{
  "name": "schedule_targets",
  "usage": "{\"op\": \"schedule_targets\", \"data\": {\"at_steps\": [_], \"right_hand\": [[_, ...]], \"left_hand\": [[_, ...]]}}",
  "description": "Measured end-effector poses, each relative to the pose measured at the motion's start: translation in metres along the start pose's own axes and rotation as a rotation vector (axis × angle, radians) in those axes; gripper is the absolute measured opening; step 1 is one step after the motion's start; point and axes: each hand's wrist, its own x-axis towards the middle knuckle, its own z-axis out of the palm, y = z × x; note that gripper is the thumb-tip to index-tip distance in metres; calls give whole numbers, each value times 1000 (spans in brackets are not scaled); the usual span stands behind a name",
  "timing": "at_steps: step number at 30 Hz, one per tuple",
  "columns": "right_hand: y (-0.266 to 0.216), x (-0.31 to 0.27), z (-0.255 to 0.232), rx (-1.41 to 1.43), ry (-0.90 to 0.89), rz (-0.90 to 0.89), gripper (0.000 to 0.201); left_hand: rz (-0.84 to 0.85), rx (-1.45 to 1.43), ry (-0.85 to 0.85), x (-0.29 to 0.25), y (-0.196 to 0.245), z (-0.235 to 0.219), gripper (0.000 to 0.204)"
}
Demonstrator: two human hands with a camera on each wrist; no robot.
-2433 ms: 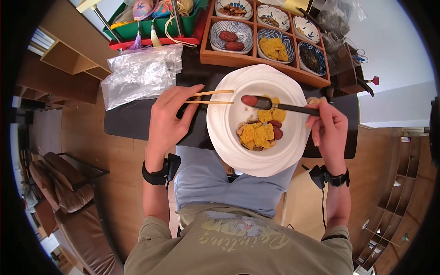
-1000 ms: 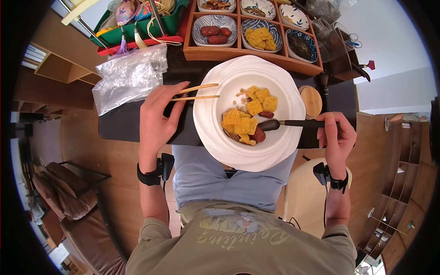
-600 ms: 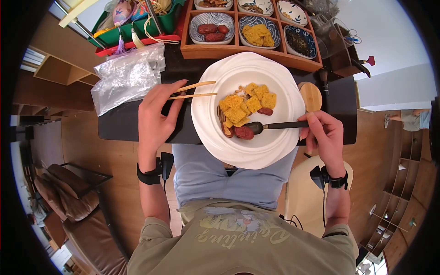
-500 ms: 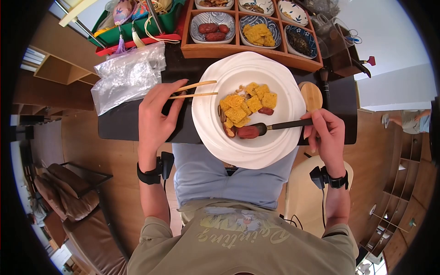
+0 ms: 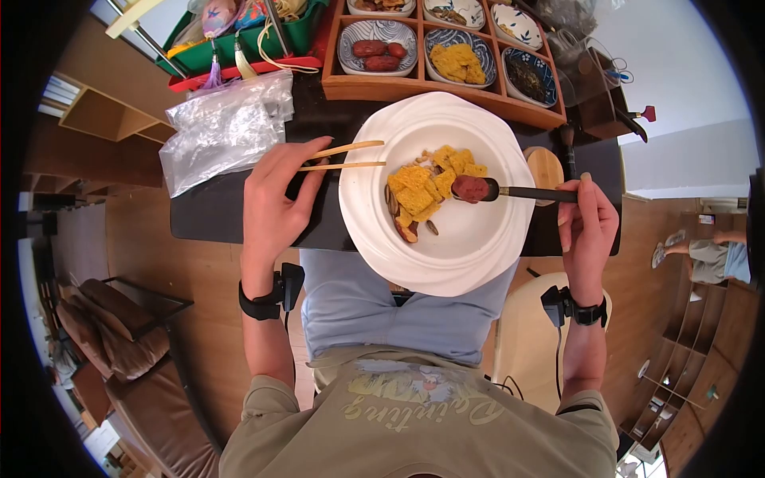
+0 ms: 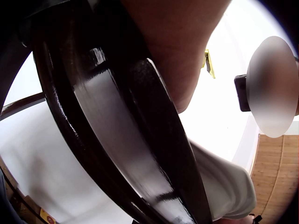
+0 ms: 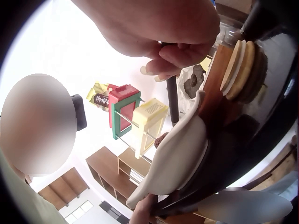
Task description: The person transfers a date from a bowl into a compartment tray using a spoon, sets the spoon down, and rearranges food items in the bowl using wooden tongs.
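With the fingers and thumb of the right hand (image 5: 588,227), right of centre in the head view, pinched the black handle of a spoon (image 5: 532,193). Carried a red date (image 5: 472,188) on the spoon's head, over the hollow of a white bowl (image 5: 358,219) at the centre of the frame. Could not tell contact from a gap between spoon and food. With curved fingers of the left hand (image 5: 279,195), left of centre, grasped pale wooden tongs (image 5: 351,166), tips apart and pointing right, over the bowl's left rim.

Saw yellow chunks (image 5: 414,191) heaped left and upper middle in the bowl, nuts (image 5: 406,233) at the heap's lower left edge, one dark seed (image 5: 431,227) just right of those.

Noted at the top of the frame a divided wooden tray (image 5: 374,89) of small patterned dishes, including one of dates (image 5: 378,49). Noted also a clear plastic bag (image 5: 231,131) at upper left, and a round wooden disc (image 5: 545,166) just right of the bowl, on the dark table (image 5: 215,215).
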Motion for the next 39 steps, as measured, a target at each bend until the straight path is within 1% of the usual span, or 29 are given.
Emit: {"op": "schedule_targets", "data": {"at_steps": [2,5,6,7,9,11,13,14,15,17,18,19,21,23,25,26,27,29,33,35,36,37,39], "right_hand": [[-4,7,2,40,10,-9,36],[-19,25,12,38,1,-32,36],[-26,33,13,42,-54,-31,36],[-31,42,18,43,-56,-35,36],[-40,61,31,12,-95,-106,36],[-49,80,47,-29,-101,-109,38],[-55,95,63,-29,-152,-126,38],[-54,103,67,-33,-200,-166,35],[-56,105,73,-31,-197,-170,35],[-58,108,88,-104,-207,-243,31],[-56,111,91,-103,-254,-278,28],[-56,110,94,-103,-254,-278,28],[-55,105,99,-185,-259,-371,28],[-58,96,96,-215,-252,-389,29],[-61,85,91,-185,-172,-443,29],[-61,80,85,-146,-141,-480,25],[-61,74,76,-148,-140,-476,25],[-60,59,55,-141,-12,-482,17],[-47,28,22,-226,0,-469,14],[-38,17,13,-308,-40,-507,14],[-34,14,6,-319,-99,-528,15],[-32,12,4,-320,-96,-524,15],[-29,8,2,-345,-164,-622,14]], "left_hand": [[6,-2,9,0,0,-1,36],[-28,4,-22,0,1,-2,36],[-17,4,-14,0,1,-2,36],[-5,4,-6,0,0,-1,36],[3,7,-3,-1,0,-1,36],[16,11,0,0,0,-1,36],[25,2,-3,0,-1,-1,36],[29,3,-2,-1,-1,-1,36],[24,2,-5,-1,-1,-1,36],[22,1,-7,0,-1,-1,36],[23,-1,-3,-1,-1,-1,36],[23,-3,0,-1,-1,-1,37],[24,1,0,-1,0,-1,37],[24,2,-3,0,1,-1,37],[27,8,-3,0,0,-1,36],[26,5,-7,0,0,-1,36],[25,8,-7,0,0,-1,36],[21,9,-7,0,0,-1,36],[22,0,1,1,0,0,36],[25,3,3,0,1,-1,36],[-7,5,-22,0,3,-2,36],[-38,7,-46,0,3,-3,36],[-34,13,-45,0,2,-2,37]]}}
